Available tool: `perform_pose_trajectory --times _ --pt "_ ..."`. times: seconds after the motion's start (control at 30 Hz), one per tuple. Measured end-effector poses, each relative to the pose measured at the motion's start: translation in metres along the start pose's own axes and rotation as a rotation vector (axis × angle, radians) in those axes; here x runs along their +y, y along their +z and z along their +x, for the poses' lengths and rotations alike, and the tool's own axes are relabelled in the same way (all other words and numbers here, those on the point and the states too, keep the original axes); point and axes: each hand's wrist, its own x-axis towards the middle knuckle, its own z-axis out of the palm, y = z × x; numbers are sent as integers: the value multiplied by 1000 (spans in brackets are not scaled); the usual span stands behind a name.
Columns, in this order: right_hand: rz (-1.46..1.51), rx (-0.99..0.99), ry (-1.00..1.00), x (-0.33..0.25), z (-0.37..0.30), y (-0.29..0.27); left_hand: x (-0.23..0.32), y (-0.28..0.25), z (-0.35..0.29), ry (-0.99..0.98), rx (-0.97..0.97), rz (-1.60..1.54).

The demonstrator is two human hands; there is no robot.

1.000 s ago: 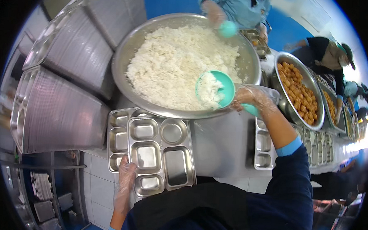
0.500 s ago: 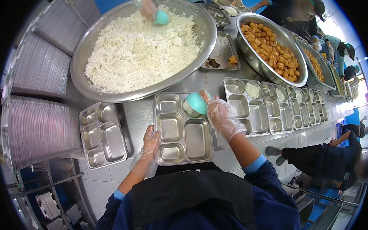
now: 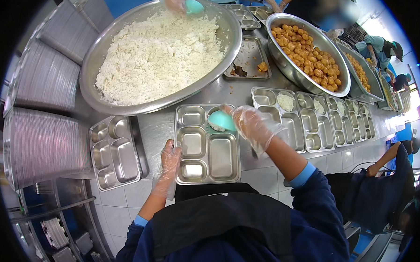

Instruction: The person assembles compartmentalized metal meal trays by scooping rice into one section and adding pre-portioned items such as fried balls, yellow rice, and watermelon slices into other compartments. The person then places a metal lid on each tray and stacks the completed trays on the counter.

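A metal compartment tray (image 3: 209, 131) lies at the table's front edge before me. My left hand (image 3: 170, 159), in a clear plastic glove, grips its left edge. My right hand (image 3: 253, 126), gloved too, holds a small turquoise bowl (image 3: 223, 119) by its right side. The bowl is tipped mouth down over the tray's far right compartment, and a little white rice (image 3: 215, 127) shows under its rim. The tray's other compartments hold nothing.
A wide metal basin of rice (image 3: 161, 58) stands beyond the tray; a co-worker's gloved hand (image 3: 174, 3) holds another turquoise bowl (image 3: 194, 7) there. Stacked trays (image 3: 45, 147) rise at left. Right are a basin of brown round pieces (image 3: 311, 56) and a row of trays (image 3: 309, 105).
My right hand has tipped the turquoise bowl further over, mouth down in the compartment. The co-worker's bowl has moved toward the basin's far rim. A person at right has shifted.
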Motion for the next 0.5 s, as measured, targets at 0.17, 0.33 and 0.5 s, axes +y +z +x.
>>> perform_pose_trajectory --times 0.17,0.33,0.5 --pt "-461 -1 -113 21 13 4 -5 3 2 36 26 99" --pt "-762 56 -149 51 16 -33 -9 5 8 74 49 262" --pt "777 148 264 116 24 -80 9 6 11 274 -27 421"
